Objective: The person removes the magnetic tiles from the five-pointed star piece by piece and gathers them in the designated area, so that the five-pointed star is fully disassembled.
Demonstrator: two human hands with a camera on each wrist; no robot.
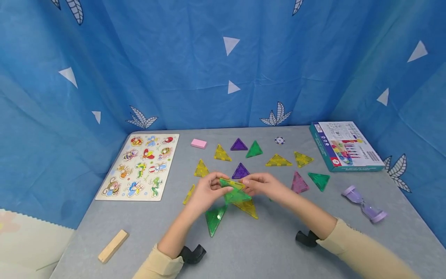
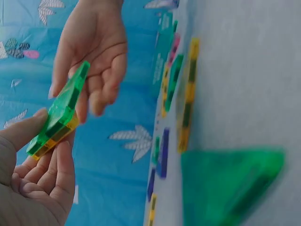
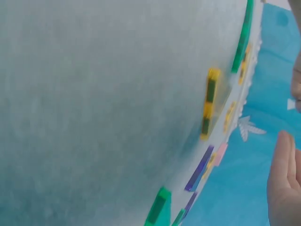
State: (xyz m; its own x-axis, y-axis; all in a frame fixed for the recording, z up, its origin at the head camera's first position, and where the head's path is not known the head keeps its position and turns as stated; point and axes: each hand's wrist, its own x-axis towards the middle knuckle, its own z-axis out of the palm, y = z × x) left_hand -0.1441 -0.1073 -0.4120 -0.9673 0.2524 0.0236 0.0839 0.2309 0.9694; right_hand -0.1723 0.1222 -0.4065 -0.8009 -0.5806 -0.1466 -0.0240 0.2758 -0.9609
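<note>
My left hand point(image 1: 206, 193) pinches a translucent green triangle tile point(image 1: 236, 197) together with a yellow triangle tile point(image 2: 61, 134), thumb on the green face and fingers under the yellow one. The two lie against each other, raised above the table. Around their far side, the right hand point(image 1: 262, 183) has its thumb and loosely bent fingertips right at the edge; in the left wrist view its palm faces the tiles. Below the hands, another yellow triangle point(image 1: 249, 209) and a larger green triangle point(image 1: 215, 217) lie on the table.
Several yellow, purple, green and pink triangles surround the hands, including a purple one point(image 1: 240, 171) just beyond. An insect puzzle board point(image 1: 167, 170) lies left, a wooden block point(image 1: 113, 246) front left. A box point(image 1: 355, 145) and purple hourglass point(image 1: 364, 204) are right; a poker chip point(image 1: 280, 140) sits behind.
</note>
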